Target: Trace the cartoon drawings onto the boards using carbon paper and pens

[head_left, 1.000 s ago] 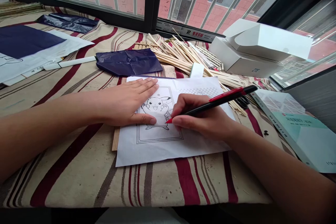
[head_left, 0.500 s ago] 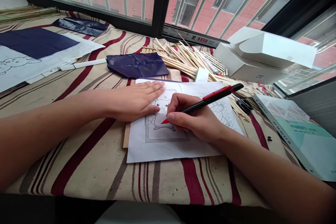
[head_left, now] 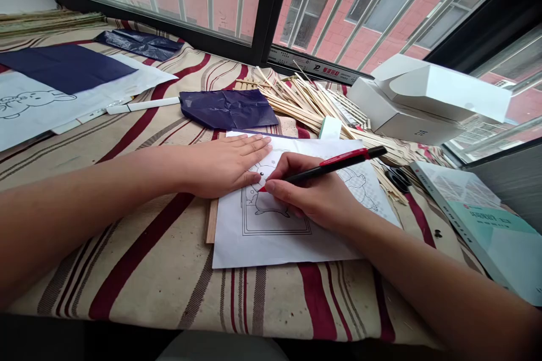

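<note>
My left hand (head_left: 224, 164) lies flat with its fingers stretched out on a white sheet of paper (head_left: 254, 251). Printed on the sheet is a cartoon animal inside a lined frame, partly covered by both hands. In a writing grip, my right hand (head_left: 313, 189) holds a black and red pen (head_left: 339, 161). The red tip points down at the animal's upper body, close to my left thumb. Whether the tip touches the paper, I cannot tell. Under the sheet, the edge of a wooden board (head_left: 212, 220) shows at the left.
Dark blue carbon-like paper (head_left: 228, 108) lies behind the sheet, near a white cutter-like tool (head_left: 144, 104). Thin wooden sticks (head_left: 305, 98) are heaped by the window. At right are black-handled scissors (head_left: 397, 179), a book (head_left: 486, 220) and a white box (head_left: 419, 93).
My right hand has moved the pen tip slightly up the drawing, and the pen lies a little flatter. My left hand stays flat on the paper. The whole view has shifted a little.
</note>
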A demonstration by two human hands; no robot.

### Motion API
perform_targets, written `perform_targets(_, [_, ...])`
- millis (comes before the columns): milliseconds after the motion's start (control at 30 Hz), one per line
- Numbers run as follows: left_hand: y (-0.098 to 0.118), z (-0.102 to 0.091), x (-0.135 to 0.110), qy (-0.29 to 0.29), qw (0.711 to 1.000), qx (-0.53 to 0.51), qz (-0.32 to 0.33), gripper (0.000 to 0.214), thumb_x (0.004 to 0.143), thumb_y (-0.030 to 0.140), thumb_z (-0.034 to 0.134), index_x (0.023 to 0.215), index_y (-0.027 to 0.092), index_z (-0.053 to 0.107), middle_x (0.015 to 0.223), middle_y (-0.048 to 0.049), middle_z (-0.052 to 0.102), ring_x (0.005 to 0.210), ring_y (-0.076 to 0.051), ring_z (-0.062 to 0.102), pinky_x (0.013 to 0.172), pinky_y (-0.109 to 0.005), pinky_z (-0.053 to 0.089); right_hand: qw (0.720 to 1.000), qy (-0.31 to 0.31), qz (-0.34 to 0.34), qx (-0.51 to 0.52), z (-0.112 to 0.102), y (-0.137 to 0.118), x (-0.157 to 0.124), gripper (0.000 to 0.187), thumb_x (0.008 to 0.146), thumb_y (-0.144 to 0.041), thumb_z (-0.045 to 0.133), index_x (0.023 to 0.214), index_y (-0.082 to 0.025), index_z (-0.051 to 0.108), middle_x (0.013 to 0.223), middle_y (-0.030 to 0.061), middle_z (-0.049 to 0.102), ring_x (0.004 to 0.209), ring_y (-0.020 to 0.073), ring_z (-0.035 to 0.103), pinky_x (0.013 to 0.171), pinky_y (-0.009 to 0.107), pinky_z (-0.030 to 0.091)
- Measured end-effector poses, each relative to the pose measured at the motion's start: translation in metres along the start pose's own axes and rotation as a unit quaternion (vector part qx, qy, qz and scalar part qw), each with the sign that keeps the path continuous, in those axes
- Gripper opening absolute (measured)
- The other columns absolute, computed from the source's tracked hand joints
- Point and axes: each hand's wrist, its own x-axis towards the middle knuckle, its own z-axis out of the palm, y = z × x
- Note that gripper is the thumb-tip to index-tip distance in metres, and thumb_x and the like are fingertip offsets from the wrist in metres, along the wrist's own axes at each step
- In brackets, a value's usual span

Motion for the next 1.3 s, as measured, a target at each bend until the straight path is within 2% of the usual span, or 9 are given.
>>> perform_targets(233, [-0.0013,0.0019,0.0019,0.009,1.0,0.006,0.006,0.078,0.108,0.051,0.025,0.172,0.008,0.017,0.181,-0.0114,0.004,0.169,-0.027,0.01,0.136,-0.041,0.009,0.996,0.037,-0.034,-0.07,0.0047,0.0059,-0.0031,0.023,0.085,-0.03,0.078,0.077,-0.021,0.058,0.062,-0.0052,0.059,0.054,0.0102,0.049,0.052,0.025,0.038])
perform_targets(400, [-0.0011,0.002,0.0029,-0.001,1.0,0.024,0.0,0.078,0.108,0.051,0.022,0.172,0.007,0.014,0.181,-0.0115,0.002,0.169,-0.026,0.008,0.135,-0.04,0.008,0.994,0.038,-0.039,-0.09,0.004,0.0061,-0.0014,0.023,0.084,-0.03,0.079,0.078,-0.021,0.059,0.064,-0.0046,0.06,0.056,0.0114,0.05,0.054,0.026,0.04])
perform_targets(633, [-0.0034,0.0035,0.0024,0.013,1.0,0.007,0.01,0.078,0.108,0.053,0.023,0.172,0.009,0.018,0.181,-0.0111,0.005,0.168,-0.028,0.012,0.135,-0.042,0.011,0.993,0.04,-0.046,-0.104,0.0045,0.0056,-0.0008,0.022,0.084,-0.031,0.078,0.078,-0.021,0.059,0.067,-0.0035,0.06,0.062,0.0127,0.05,0.059,0.028,0.04])
perform_targets(1100, [-0.0013,0.0023,0.0009,0.007,1.0,0.017,0.004,0.078,0.108,0.054,0.023,0.173,0.011,0.016,0.182,-0.0095,0.004,0.169,-0.026,0.01,0.135,-0.04,0.009,0.991,0.018,-0.075,-0.109,0.0029,0.0062,-0.0024,0.024,0.083,-0.03,0.08,0.076,-0.02,0.06,0.066,-0.0034,0.059,0.063,0.0126,0.049,0.058,0.027,0.039])
perform_targets(1300, [-0.0003,0.0012,0.0016,-0.004,1.0,0.018,-0.006,0.08,0.107,0.052,0.023,0.172,0.007,0.015,0.182,-0.0113,0.005,0.169,-0.025,0.009,0.135,-0.038,0.007,0.99,-0.005,-0.092,-0.109,0.0022,0.0046,-0.0026,0.022,0.085,-0.027,0.078,0.075,-0.019,0.06,0.065,-0.0043,0.059,0.061,0.0108,0.047,0.057,0.026,0.038])
